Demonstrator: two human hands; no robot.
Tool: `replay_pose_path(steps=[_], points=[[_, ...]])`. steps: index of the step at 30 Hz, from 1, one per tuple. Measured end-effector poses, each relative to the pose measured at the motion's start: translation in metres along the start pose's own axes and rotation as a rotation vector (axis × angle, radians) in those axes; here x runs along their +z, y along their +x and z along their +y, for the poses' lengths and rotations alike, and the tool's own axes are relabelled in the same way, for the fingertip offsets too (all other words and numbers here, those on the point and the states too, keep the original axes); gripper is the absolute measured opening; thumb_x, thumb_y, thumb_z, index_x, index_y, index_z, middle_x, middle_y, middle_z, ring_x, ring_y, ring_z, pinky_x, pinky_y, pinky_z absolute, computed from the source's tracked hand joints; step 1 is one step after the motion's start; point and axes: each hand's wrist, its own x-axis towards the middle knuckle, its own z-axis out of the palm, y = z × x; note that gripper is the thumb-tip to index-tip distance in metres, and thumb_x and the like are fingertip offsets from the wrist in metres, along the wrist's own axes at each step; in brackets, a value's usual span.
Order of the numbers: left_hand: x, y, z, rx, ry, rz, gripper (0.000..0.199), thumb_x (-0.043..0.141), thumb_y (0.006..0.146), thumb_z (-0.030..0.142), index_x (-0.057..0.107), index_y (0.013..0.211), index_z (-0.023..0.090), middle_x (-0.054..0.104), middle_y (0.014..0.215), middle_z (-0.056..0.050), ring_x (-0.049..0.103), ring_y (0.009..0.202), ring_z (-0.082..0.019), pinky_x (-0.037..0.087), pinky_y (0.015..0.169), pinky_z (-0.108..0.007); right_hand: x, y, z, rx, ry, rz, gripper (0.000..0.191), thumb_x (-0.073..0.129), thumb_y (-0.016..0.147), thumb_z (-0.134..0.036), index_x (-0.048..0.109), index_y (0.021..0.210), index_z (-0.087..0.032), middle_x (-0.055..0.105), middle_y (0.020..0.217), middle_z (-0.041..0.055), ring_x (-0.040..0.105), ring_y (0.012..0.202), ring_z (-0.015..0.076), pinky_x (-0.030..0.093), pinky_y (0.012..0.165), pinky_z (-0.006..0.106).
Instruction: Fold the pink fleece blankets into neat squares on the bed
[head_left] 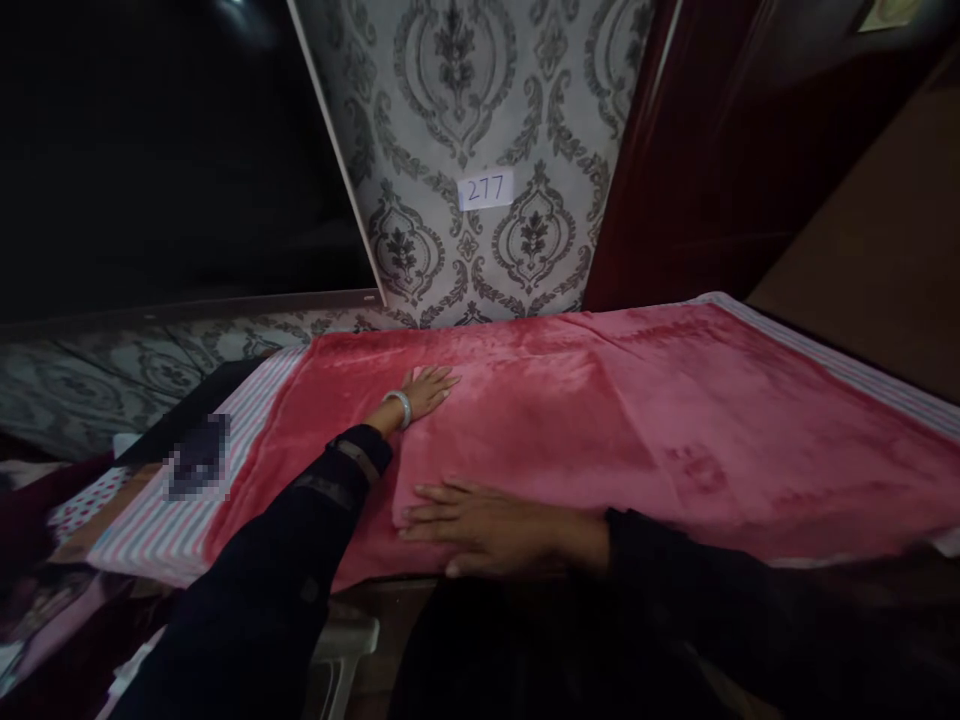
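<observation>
A plush pink-red blanket (540,410) lies folded in a flat rectangle on top of a spread red plush cloth (277,450). My left hand (429,391), with a silver bangle at the wrist, rests flat on the folded blanket's far left corner, fingers spread. Near its front left corner my right hand (487,525) lies palm down, fingers stretched apart. Neither hand grips anything. The blanket's right part runs out toward the table's right end, with its surface smooth and a few darker brushed patches.
Under the red cloth a striped sheet (157,530) shows at the left and right edges. A large dark screen (172,150) stands behind on the left. Patterned wallpaper carries a paper label (486,188) reading 277. A plastic stool (349,640) is below the front edge.
</observation>
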Motion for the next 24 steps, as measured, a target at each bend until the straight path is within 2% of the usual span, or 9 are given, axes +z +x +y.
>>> replay_pose_path(steps=[3,6,8,10,13,17,24], points=[[-0.026,0.011,0.023,0.045,0.034,0.017,0.051,0.034,0.102,0.043,0.05,0.148,0.031,0.028,0.167,-0.005,0.017,0.155,-0.035,0.003,0.12,-0.069,-0.022,-0.03,0.012,0.052,-0.02,0.13,0.058,0.048,0.104,-0.047,0.035,0.158,-0.03,0.032,0.165,0.0025,0.012,0.156,0.0206,0.009,0.127,0.046],[-0.039,0.034,0.06,0.2,-0.03,0.021,0.053,0.028,0.104,0.045,0.043,0.153,0.032,0.027,0.167,-0.002,0.014,0.156,-0.03,0.0,0.124,-0.062,-0.047,-0.057,0.046,0.172,-0.067,0.196,0.056,0.046,0.105,-0.048,0.04,0.156,-0.026,0.037,0.162,0.0055,0.013,0.155,0.0244,0.009,0.126,0.053],[-0.036,0.051,0.084,0.279,-0.082,-0.049,0.054,0.027,0.104,0.045,0.038,0.155,0.032,0.027,0.167,-0.001,0.016,0.156,-0.027,0.002,0.125,-0.059,-0.055,-0.068,0.071,0.243,-0.077,0.192,0.056,0.044,0.105,-0.05,0.042,0.155,-0.025,0.039,0.161,0.0064,0.015,0.155,0.0254,0.01,0.126,0.054],[-0.026,0.064,0.102,0.281,-0.101,-0.094,0.054,0.029,0.104,0.044,0.037,0.156,0.031,0.027,0.167,-0.003,0.019,0.155,-0.028,0.006,0.124,-0.06,-0.055,-0.074,0.089,0.291,-0.083,0.178,0.058,0.043,0.105,-0.052,0.041,0.156,-0.025,0.036,0.162,0.0067,0.015,0.155,0.0258,0.008,0.126,0.054],[-0.006,0.074,0.112,0.234,-0.093,-0.074,0.054,0.031,0.104,0.04,0.037,0.156,0.031,0.024,0.168,-0.004,0.025,0.153,-0.03,0.014,0.124,-0.06,-0.045,-0.076,0.103,0.342,-0.08,0.168,0.061,0.041,0.105,-0.054,0.035,0.158,-0.026,0.026,0.166,0.0057,0.009,0.156,0.0255,0.004,0.126,0.055],[0.01,0.077,0.106,0.244,-0.071,-0.02,0.053,0.03,0.104,0.038,0.036,0.156,0.034,0.025,0.168,-0.001,0.029,0.151,-0.027,0.02,0.123,-0.053,-0.032,-0.077,0.094,0.341,-0.025,0.157,0.058,0.037,0.106,-0.053,0.032,0.159,-0.03,0.022,0.168,0.0019,0.005,0.156,0.0246,0.0,0.125,0.055],[0.015,0.081,0.101,0.254,-0.031,0.017,0.052,0.031,0.103,0.041,0.039,0.155,0.037,0.028,0.167,0.001,0.032,0.15,-0.026,0.023,0.123,-0.049,-0.006,-0.102,0.035,0.249,-0.012,0.101,0.06,0.048,0.103,-0.049,0.034,0.158,-0.031,0.026,0.166,0.0035,0.006,0.156,0.025,0.003,0.126,0.053]])
